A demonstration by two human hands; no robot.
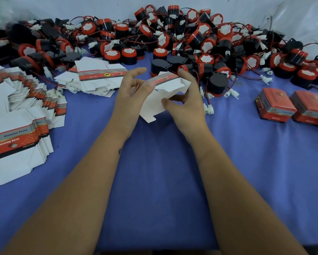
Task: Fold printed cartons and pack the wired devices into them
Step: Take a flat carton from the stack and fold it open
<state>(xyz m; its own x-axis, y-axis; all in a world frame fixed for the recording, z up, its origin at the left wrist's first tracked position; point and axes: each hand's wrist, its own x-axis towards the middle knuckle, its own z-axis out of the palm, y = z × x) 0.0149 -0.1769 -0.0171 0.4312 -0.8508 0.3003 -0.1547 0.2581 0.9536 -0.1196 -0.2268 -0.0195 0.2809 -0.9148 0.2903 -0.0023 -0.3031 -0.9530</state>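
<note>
Flat die-cut carton (160, 100), white card with a red-and-grey printed band, held above the blue cloth (163, 172). Left hand (130, 96) pinches its upper edge, thumb on the band, other fingers loosely spread. Right hand (185, 100) curls round its right side, thumb under a flap. Behind: heaped cylindrical black-and-red devices (200, 41) with thin wires. Left: fanned flat blanks (24, 115). Right: glossy folded boxes (276, 105).

Red-and-black wired devices (206, 39), white cartons (162, 96) with red-grey printed bands, blue tablecloth (160, 181).
</note>
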